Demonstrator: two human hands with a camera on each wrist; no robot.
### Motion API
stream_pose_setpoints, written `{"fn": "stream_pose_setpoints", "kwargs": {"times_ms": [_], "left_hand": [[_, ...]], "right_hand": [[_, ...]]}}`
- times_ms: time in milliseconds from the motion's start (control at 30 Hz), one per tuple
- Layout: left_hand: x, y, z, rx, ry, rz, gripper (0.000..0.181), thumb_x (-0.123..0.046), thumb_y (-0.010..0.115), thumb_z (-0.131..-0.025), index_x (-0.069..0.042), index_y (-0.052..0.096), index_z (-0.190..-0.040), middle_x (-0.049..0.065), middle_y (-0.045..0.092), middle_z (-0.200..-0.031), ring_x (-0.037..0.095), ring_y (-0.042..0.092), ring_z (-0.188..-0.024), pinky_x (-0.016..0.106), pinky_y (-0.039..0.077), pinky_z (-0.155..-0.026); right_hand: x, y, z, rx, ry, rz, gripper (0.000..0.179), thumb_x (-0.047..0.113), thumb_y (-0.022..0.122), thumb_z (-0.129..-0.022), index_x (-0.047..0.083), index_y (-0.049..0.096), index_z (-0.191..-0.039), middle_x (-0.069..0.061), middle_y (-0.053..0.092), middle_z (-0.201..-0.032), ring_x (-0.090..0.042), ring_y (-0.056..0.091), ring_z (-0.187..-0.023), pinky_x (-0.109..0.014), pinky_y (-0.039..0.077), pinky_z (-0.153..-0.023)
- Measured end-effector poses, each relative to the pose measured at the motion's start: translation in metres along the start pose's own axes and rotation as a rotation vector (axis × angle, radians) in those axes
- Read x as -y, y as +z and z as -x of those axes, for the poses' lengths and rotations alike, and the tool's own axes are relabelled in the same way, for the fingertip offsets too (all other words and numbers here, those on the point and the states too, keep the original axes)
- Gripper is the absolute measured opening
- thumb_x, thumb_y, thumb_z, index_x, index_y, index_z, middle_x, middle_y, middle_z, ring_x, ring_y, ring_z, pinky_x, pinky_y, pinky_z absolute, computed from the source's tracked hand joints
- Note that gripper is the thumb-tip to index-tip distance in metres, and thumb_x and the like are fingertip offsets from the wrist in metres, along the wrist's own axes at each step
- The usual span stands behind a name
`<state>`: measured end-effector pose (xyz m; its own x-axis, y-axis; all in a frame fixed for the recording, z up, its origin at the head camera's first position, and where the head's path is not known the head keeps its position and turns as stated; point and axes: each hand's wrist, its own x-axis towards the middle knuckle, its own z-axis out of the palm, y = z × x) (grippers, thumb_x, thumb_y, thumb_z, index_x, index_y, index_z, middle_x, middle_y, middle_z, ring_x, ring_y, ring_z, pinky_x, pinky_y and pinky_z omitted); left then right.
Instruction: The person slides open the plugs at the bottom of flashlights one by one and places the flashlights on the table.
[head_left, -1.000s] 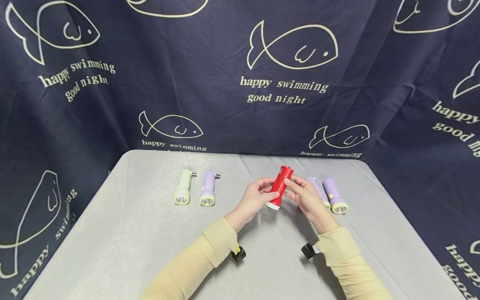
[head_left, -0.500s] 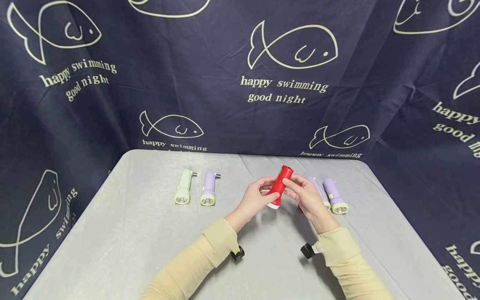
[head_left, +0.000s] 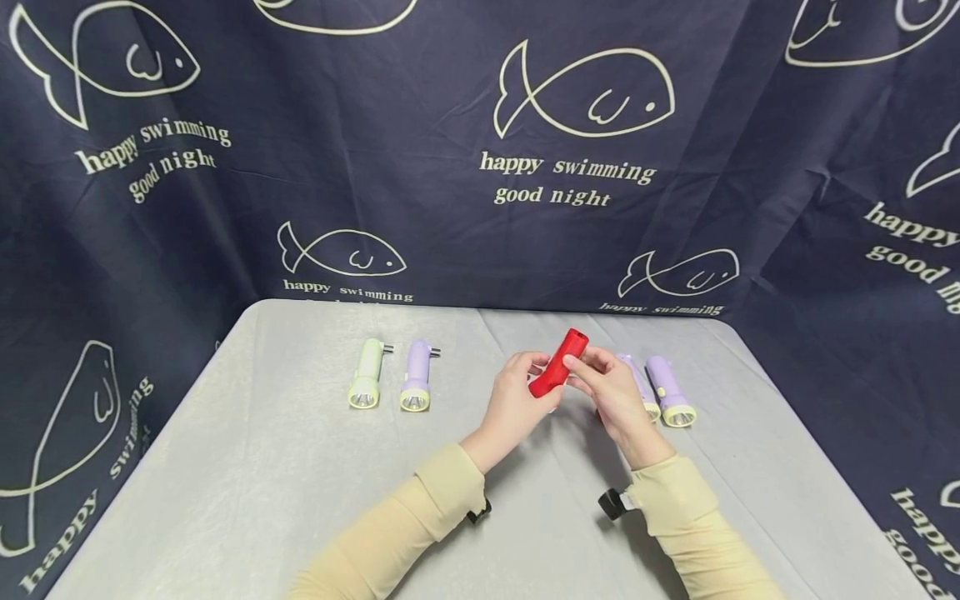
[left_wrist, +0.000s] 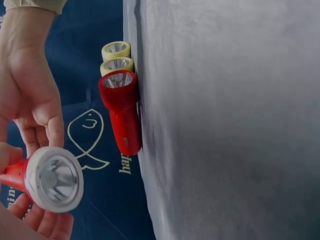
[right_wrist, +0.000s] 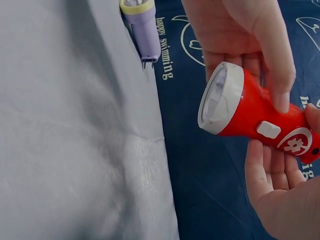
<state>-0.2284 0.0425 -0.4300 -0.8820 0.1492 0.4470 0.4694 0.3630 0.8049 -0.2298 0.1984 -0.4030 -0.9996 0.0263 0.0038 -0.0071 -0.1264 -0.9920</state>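
In the head view, a red flashlight with a white lens rim is held tilted above the table between both hands. My left hand grips it near the lens end, which is mostly hidden there. The right hand pinches the narrower body, thumb on its side. The right wrist view shows the flashlight's white switch and a white flower print. Its round lens faces the left wrist camera. A second red flashlight, red-rimmed, lies on the table in the left wrist view; the head view does not show it.
Left of the hands lie a pale green flashlight and a purple one, both with plug prongs out. Two more purple flashlights, one partly covered and one in full view, lie right of the right hand. A dark fish-print curtain surrounds the grey table.
My left hand has turned and shifted slightly right, tilting the red flashlight further, so its white rim is mostly hidden in the head view. The right hand has barely moved.
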Motion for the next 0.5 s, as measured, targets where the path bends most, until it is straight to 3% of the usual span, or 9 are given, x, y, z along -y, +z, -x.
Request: {"fn": "stream_pose_setpoints", "kwargs": {"times_ms": [167, 500], "left_hand": [[-0.0012, 0.0027, 0.0005, -0.035, 0.045, -0.048, 0.035, -0.016, 0.073, -0.078, -0.01, 0.06, -0.109, 0.001, 0.061, -0.102, 0.012, 0.058, -0.088, 0.021, 0.049, -0.071], [-0.002, 0.0011, 0.0006, -0.038, 0.053, -0.044, 0.033, -0.014, 0.073, -0.08, -0.008, 0.06, -0.109, 0.003, 0.061, -0.102, 0.013, 0.059, -0.087, 0.02, 0.05, -0.07]], "right_hand": [[-0.0007, 0.0021, 0.0005, -0.011, -0.004, 0.025, 0.022, 0.012, 0.069, -0.086, 0.003, 0.057, -0.102, 0.0, 0.061, -0.092, -0.011, 0.062, -0.083, -0.025, 0.056, -0.077], [0.0009, 0.0037, 0.0003, 0.008, -0.009, 0.04, 0.034, 0.012, 0.068, -0.087, -0.006, 0.053, -0.113, 0.0, 0.062, -0.094, -0.01, 0.062, -0.084, -0.025, 0.056, -0.077]]}}
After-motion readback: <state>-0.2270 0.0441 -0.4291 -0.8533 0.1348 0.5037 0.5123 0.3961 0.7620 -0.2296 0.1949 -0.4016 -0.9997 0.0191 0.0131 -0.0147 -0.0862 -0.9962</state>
